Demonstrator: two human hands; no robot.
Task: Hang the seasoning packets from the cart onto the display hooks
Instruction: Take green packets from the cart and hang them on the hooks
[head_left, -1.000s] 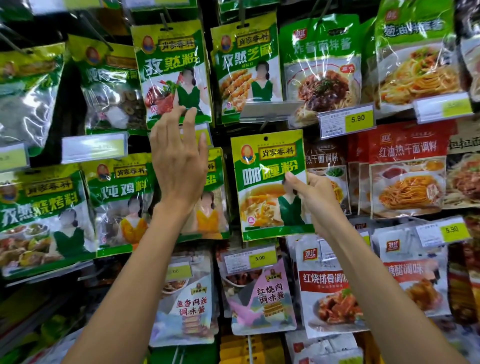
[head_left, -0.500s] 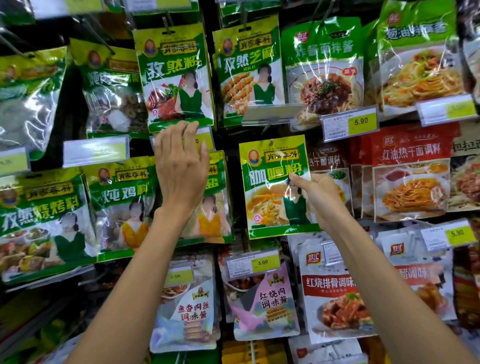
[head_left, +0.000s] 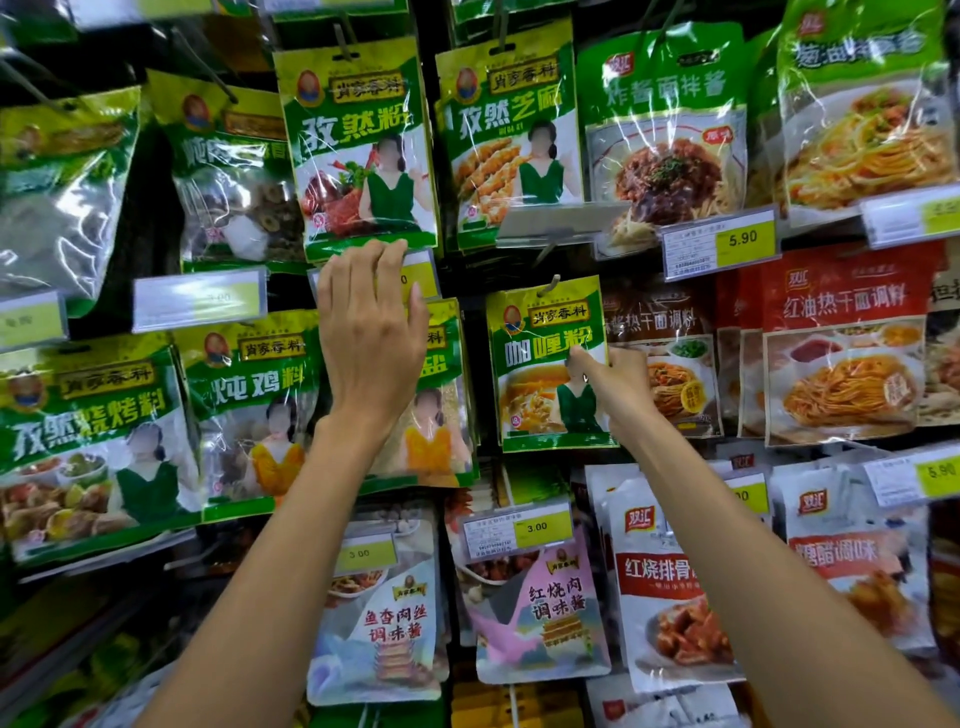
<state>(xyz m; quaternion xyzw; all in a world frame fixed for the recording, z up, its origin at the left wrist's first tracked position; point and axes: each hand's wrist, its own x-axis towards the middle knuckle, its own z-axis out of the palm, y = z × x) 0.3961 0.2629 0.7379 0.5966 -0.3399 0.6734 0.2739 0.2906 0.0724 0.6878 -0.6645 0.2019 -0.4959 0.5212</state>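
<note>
Right hand (head_left: 618, 387) pinches the curry powder packet (head_left: 548, 364) at its right edge, thumb on the front, packet upright with its top hole at the display hook (head_left: 549, 286); can't tell if it's fully seated. Left hand (head_left: 371, 332) is flat with fingers together, resting on the green packet (head_left: 441, 415) just left of the curry one, fingertips touching the price tag (head_left: 415, 275) above it. Noodle sauce packets (head_left: 841, 353) hang right of the right hand.
</note>
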